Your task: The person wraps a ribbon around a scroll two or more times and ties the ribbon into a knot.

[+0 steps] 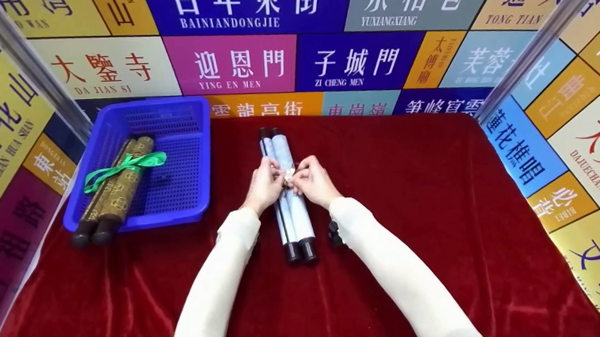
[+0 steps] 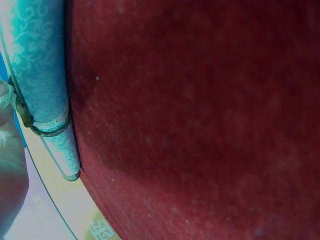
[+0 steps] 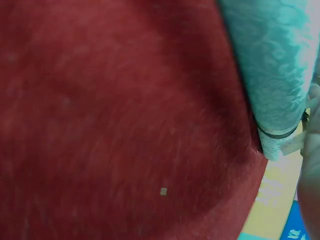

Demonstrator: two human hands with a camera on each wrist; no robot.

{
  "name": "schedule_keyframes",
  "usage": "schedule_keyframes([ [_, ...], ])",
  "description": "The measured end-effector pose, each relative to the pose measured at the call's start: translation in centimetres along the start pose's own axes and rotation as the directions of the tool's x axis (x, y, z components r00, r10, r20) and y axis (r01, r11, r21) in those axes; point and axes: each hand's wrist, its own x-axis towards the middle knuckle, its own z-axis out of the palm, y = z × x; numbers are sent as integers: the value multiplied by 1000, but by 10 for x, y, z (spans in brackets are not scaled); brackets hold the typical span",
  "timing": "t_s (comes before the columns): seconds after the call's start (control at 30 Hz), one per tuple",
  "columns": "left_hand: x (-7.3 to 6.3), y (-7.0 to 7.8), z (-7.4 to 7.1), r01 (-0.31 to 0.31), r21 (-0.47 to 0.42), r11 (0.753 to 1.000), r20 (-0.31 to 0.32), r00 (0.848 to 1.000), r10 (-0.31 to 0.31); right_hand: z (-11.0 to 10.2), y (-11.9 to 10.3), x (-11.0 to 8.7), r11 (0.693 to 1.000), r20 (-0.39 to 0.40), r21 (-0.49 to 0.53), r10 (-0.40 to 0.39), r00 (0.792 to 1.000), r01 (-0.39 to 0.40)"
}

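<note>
A light blue patterned scroll [image 1: 299, 218], rolled into two parallel rolls with dark end knobs, lies lengthwise on the red cloth. Over its middle my left hand [image 1: 264, 185] and right hand [image 1: 315, 182] face each other, fingertips close together. Both pinch a pale tie [image 1: 289, 175] there; its exact form is small and partly covered by the fingers. In the left wrist view a thin band [image 2: 52, 126] circles the scroll, and my left hand [image 2: 11, 165] shows at the edge. The right wrist view has my right hand [image 3: 311, 165] beside the scroll [image 3: 275, 65], near a pale strip [image 3: 292, 144].
On the left stands a blue plastic basket [image 1: 209, 158]. A gold-brown patterned scroll [image 1: 119, 192], tied with a green ribbon [image 1: 146, 160], leans in it, its dark knobs over the front rim. Red velvet [image 1: 411, 193] covers the table. Printed panels [image 1: 239, 65] and clear-edged walls enclose it.
</note>
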Motion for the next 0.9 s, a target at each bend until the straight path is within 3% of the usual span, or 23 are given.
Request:
schedule_keyframes([
  [0.23, -1, -5, -2, -117, 25, 993, 44, 992, 116, 3, 1, 2, 996, -14, 70, 60, 998, -59],
  [0.33, 0, -6, -4, -135, 25, 991, 84, 988, 133, 5, 0, 2, 991, -42, 113, 83, 996, -78],
  [0.47, 0, -6, -6, -82, -33, 996, 123, 989, 86, 7, -1, 1, 985, -61, 151, 93, 994, -82],
  [0.67, 1, -4, -4, 27, -144, 989, 65, 998, -18, 3, 2, 3, 979, -44, 200, 36, 998, -26],
  [0.73, 1, -4, -3, 48, -168, 985, 66, 997, -38, 1, 3, 2, 990, -25, 134, -33, 999, 36],
  [0.8, 0, -4, -3, 39, -155, 987, 75, 997, -27, -3, 5, 2, 991, 4, -3, -131, 991, 131],
  [0.9, -1, -6, -5, -5, -106, 994, 93, 996, 15, -7, 8, 0, 941, 56, -211, -260, 964, 266],
])
